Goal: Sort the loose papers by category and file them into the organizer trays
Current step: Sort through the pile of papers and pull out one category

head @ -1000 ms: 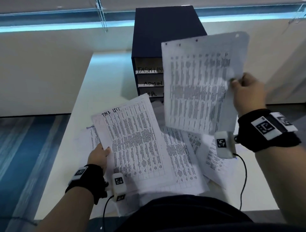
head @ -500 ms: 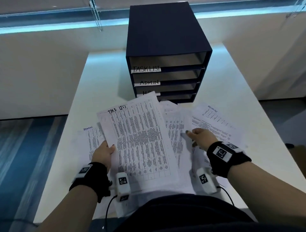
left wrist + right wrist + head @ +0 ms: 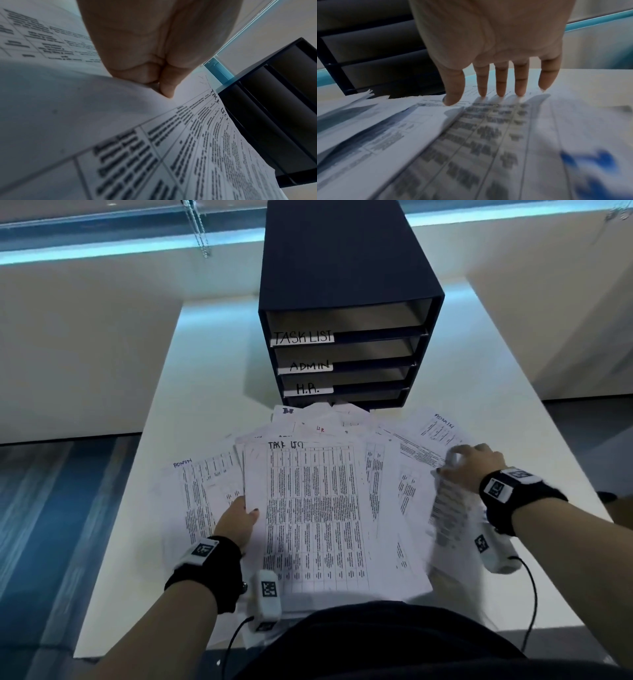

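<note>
A white table (image 3: pixel 219 364) carries a dark blue organizer (image 3: pixel 346 278) at its far end, its open trays facing the person, three of them labelled TASK LIST, ADMIN and H.R. from the top down. Just in front of it, loose printed papers (image 3: pixel 387 474) lie fanned and overlapping across the near half of the table. On top in the middle is a table-printed sheet (image 3: pixel 315 518) with TASK LIST handwritten at its head; it sits near the organizer, not in any tray. The left hand (image 3: pixel 238 520) pinches that sheet's left edge, thumb on top and fingers curled beneath. The right hand (image 3: pixel 474 465) is over the papers on the right, its fingers (image 3: pixel 500 79) straight and slightly spread, tips touching a blurred sheet (image 3: pixel 488 142)
</note>
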